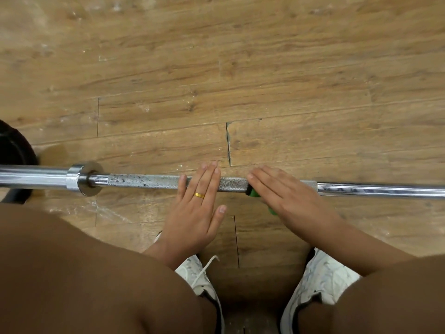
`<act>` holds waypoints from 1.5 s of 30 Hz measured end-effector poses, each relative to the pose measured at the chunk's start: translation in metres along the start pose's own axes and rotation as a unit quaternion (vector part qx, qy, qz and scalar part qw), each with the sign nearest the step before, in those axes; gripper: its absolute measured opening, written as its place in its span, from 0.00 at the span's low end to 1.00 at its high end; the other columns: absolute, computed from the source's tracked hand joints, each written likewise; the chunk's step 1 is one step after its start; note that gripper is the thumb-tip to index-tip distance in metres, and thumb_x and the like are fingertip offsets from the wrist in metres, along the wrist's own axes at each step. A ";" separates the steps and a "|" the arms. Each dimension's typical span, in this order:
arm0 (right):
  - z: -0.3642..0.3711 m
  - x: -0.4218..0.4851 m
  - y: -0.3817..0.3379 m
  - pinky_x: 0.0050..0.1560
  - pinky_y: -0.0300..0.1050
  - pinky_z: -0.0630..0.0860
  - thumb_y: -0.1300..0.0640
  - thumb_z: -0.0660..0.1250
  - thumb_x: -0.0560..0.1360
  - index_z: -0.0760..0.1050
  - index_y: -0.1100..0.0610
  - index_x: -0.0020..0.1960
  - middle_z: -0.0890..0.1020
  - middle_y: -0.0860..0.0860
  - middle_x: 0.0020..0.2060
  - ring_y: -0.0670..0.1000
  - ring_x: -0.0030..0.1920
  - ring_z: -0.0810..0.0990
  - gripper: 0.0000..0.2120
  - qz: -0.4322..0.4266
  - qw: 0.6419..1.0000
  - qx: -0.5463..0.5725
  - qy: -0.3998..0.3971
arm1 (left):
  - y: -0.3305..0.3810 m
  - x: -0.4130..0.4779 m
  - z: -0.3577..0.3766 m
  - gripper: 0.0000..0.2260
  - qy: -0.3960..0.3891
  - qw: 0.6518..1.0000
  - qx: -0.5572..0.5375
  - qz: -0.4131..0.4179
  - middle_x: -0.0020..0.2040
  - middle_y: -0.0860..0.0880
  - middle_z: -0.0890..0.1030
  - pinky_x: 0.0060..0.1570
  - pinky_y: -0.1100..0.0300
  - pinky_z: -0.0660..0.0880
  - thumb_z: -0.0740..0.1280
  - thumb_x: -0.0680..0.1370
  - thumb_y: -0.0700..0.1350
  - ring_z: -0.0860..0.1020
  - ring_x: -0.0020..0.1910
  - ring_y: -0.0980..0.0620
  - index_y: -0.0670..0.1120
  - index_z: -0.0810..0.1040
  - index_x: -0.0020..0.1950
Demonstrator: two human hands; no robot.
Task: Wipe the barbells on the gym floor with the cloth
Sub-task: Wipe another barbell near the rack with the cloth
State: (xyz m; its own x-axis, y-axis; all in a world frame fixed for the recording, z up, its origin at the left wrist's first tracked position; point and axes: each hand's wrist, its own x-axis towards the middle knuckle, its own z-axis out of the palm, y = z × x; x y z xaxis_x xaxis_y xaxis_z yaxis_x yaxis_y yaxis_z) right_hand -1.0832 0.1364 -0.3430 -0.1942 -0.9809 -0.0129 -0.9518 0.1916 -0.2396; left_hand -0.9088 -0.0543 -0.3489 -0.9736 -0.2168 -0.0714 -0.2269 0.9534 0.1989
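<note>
A long steel barbell [144,181] lies left to right across the wooden floor, with a speckled knurled grip section and a shiny collar at the left. My left hand [196,206] rests flat on the knurled part, fingers straight, a gold ring on one finger. Just to its right, my right hand [286,196] lies flat over the bar and presses a green cloth [252,192] onto it. Only small bits of the cloth show under the palm.
A black weight plate [14,153] sits at the far left edge by the bar's sleeve. My knees fill the lower corners and my white shoes [320,283] stand just behind the bar. Wood-plank floor [216,68] stretches beyond the bar.
</note>
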 end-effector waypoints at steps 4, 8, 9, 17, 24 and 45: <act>-0.001 -0.014 0.005 0.79 0.51 0.55 0.71 0.72 0.72 0.53 0.61 0.80 0.64 0.58 0.77 0.57 0.78 0.60 0.43 0.021 1.000 -0.018 -0.007 | 0.003 -0.004 0.006 0.31 0.017 1.000 0.019 0.002 0.83 0.43 0.52 0.78 0.41 0.46 0.51 0.84 0.55 0.50 0.82 0.45 0.39 0.53 0.82; 0.003 0.003 -0.008 0.78 0.49 0.49 0.73 0.68 0.70 0.56 0.63 0.78 0.67 0.60 0.75 0.58 0.77 0.61 0.40 0.019 1.000 0.000 0.012 | 0.003 -0.005 0.010 0.31 0.032 0.999 0.033 0.002 0.83 0.42 0.52 0.79 0.42 0.42 0.52 0.84 0.54 0.50 0.82 0.44 0.38 0.52 0.82; 0.002 0.006 -0.007 0.78 0.49 0.49 0.74 0.67 0.70 0.56 0.63 0.79 0.66 0.60 0.76 0.57 0.77 0.60 0.40 0.015 1.000 0.004 0.013 | 0.003 -0.004 0.010 0.31 0.036 0.999 0.036 0.003 0.82 0.42 0.53 0.79 0.42 0.42 0.52 0.84 0.54 0.51 0.82 0.44 0.38 0.52 0.81; -0.002 0.003 0.000 0.79 0.52 0.54 0.73 0.65 0.73 0.58 0.63 0.79 0.65 0.60 0.77 0.58 0.78 0.61 0.37 0.030 0.999 -0.012 0.027 | 0.000 0.015 0.006 0.30 0.039 0.999 0.015 -0.011 0.83 0.42 0.51 0.79 0.44 0.39 0.50 0.85 0.54 0.49 0.82 0.45 0.39 0.52 0.82; 0.003 0.040 0.004 0.77 0.52 0.60 0.65 0.67 0.79 0.61 0.62 0.78 0.69 0.59 0.74 0.57 0.75 0.66 0.30 0.040 0.998 0.012 0.056 | -0.009 0.040 -0.002 0.29 0.024 1.000 0.012 -0.016 0.83 0.45 0.52 0.79 0.45 0.39 0.49 0.85 0.55 0.47 0.82 0.48 0.40 0.52 0.82; 0.003 0.096 0.063 0.71 0.58 0.68 0.64 0.72 0.75 0.73 0.65 0.69 0.79 0.61 0.64 0.62 0.65 0.77 0.23 0.111 0.982 -0.041 0.147 | -0.027 0.126 -0.018 0.31 0.027 0.998 0.019 -0.046 0.83 0.44 0.53 0.78 0.45 0.36 0.48 0.84 0.56 0.47 0.82 0.47 0.40 0.53 0.82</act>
State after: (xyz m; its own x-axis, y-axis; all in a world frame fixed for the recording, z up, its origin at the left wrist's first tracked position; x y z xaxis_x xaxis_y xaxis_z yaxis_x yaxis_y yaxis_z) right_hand -1.1613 0.0538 -0.3624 -0.4473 -0.8647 0.2286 -0.8921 0.4130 -0.1832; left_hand -1.0260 -0.1108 -0.3453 -0.9488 -0.3140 -0.0339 -0.3154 0.9359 0.1570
